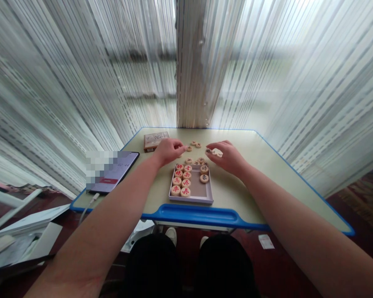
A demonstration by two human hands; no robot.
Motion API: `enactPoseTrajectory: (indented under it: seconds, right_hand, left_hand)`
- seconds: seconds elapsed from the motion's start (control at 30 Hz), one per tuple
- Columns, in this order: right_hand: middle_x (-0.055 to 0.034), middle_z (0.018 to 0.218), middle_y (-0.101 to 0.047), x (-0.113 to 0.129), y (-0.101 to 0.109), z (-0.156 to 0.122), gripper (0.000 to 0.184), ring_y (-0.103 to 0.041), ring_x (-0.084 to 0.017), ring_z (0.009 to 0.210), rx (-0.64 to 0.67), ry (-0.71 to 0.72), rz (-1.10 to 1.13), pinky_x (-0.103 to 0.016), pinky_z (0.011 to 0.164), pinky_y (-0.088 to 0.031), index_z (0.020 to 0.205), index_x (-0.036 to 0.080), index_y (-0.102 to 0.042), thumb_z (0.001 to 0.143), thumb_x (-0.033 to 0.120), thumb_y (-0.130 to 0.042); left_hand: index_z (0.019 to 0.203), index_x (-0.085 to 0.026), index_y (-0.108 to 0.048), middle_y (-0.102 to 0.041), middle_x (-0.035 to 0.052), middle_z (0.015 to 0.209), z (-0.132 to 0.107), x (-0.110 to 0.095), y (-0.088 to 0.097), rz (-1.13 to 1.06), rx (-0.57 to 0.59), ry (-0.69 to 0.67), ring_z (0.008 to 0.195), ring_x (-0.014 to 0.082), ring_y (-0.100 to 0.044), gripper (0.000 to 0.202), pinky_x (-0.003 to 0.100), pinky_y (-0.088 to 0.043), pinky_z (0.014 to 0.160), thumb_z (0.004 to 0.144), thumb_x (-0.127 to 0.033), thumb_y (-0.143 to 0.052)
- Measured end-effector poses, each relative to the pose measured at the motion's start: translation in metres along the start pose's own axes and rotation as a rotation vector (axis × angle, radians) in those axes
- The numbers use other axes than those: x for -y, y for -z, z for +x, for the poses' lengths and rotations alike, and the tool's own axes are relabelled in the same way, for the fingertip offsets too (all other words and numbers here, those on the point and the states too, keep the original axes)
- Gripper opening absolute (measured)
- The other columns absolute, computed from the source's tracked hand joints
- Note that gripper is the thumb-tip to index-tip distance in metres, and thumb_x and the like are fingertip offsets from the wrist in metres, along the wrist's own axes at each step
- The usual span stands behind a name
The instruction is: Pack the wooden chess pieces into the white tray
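Pieces (198,145) lie loose on the table (261,153) beyond the tray (191,200), presumably for easy reach, by the left hand (170,150) and inside the curved right hand (230,156), whose grips I cannot tell.

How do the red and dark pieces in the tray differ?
Marking: the red pieces carry red characters; the dark pieces carry dark ones.
Count: eight red pieces show in the tray, against two dark pieces.
Layout: the red pieces form two columns on the left; the dark pieces sit in one short column at the far right.
Shared: both are round, pale and character side up.
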State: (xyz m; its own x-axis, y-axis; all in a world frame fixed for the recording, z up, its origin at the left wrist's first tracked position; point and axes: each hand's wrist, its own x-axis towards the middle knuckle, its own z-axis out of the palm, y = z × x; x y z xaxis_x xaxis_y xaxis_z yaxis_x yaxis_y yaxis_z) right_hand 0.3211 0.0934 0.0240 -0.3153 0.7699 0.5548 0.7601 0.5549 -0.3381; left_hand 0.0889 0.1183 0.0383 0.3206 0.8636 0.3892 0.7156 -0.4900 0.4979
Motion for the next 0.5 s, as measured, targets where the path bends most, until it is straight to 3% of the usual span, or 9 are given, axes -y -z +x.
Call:
enactPoseTrajectory:
  seconds: [0.23, 0.37, 0.43, 0.5]
  right_hand:
    - [-0.0080, 0.093, -0.069, 0.005, 0.002, -0.002, 0.022, -0.056, -0.022, 0.090, 0.006, 0.053, 0.010, -0.036, 0.084, -0.044, 0.096, 0.018, -0.067, 0.081, 0.029, -0.056]
    - [-0.0077, 0.090, -0.068, 0.008, 0.003, -0.001, 0.018, -0.056, -0.021, 0.089, 0.022, 0.026, 0.065, -0.036, 0.084, -0.043, 0.089, 0.019, -0.067, 0.078, 0.030, -0.058]
    - [-0.0068, 0.084, -0.067, 0.012, 0.006, 0.000, 0.017, -0.057, -0.020, 0.081, 0.064, -0.079, 0.225, -0.035, 0.077, -0.045, 0.084, 0.018, -0.064, 0.074, 0.031, -0.060]
    - [-0.0030, 0.070, -0.062, 0.016, 0.014, 0.002, 0.015, -0.056, -0.015, 0.065, 0.147, -0.273, 0.511, -0.029, 0.061, -0.046, 0.079, 0.018, -0.059, 0.070, 0.029, -0.062]
  left_hand:
    - [0.074, -0.009, -0.070, -0.062, 0.0028, 0.060, -0.006, -0.015, 0.004, -0.124, 0.239, -0.078, 0.057, 0.0119, -0.051, 0.033, 0.023, -0.036, 0.055, 0.071, -0.039, -0.056]
    - [0.078, -0.010, -0.072, -0.067, 0.0053, 0.072, -0.008, -0.024, 0.002, -0.159, 0.295, -0.120, 0.066, 0.0143, -0.056, 0.034, 0.023, -0.040, 0.060, 0.072, -0.040, -0.056]
    - [0.080, -0.011, -0.072, -0.068, 0.0053, 0.075, -0.008, -0.026, 0.001, -0.174, 0.294, -0.122, 0.069, 0.0148, -0.057, 0.033, 0.023, -0.041, 0.061, 0.073, -0.038, -0.055]
    - [0.078, -0.010, -0.071, -0.067, 0.0047, 0.070, -0.008, -0.025, 0.000, -0.167, 0.304, -0.110, 0.065, 0.0142, -0.056, 0.032, 0.023, -0.040, 0.059, 0.073, -0.037, -0.055]
